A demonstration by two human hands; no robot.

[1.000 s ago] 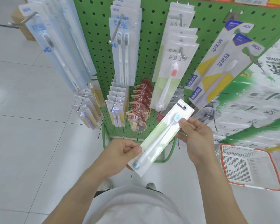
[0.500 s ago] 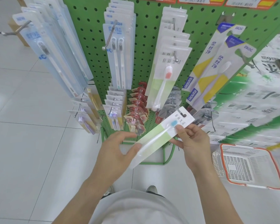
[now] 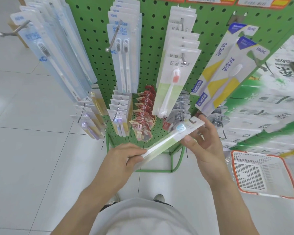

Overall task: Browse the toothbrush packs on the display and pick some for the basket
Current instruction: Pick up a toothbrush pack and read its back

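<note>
The toothbrush pack (image 3: pixel 170 139) now lies flatter and lower than a second ago — its face, which was turned up to the camera, is tilted almost edge-on, so the person seems to examine its side or back. The left hand (image 3: pixel 120 161) again pinches the lower end between thumb and fingers, after it had loosened for a moment. The right hand (image 3: pixel 204 143) holds the upper end near the blue bristles, the thumb on the front and the fingers curled behind. I judge that the browsing goes on and no choice is made yet.

The shopping basket (image 3: pixel 288 175) stands on the floor to the right, well apart from the pack — nothing shows inside it. The green pegboard display (image 3: pixel 153 48) carries many hanging packs.
</note>
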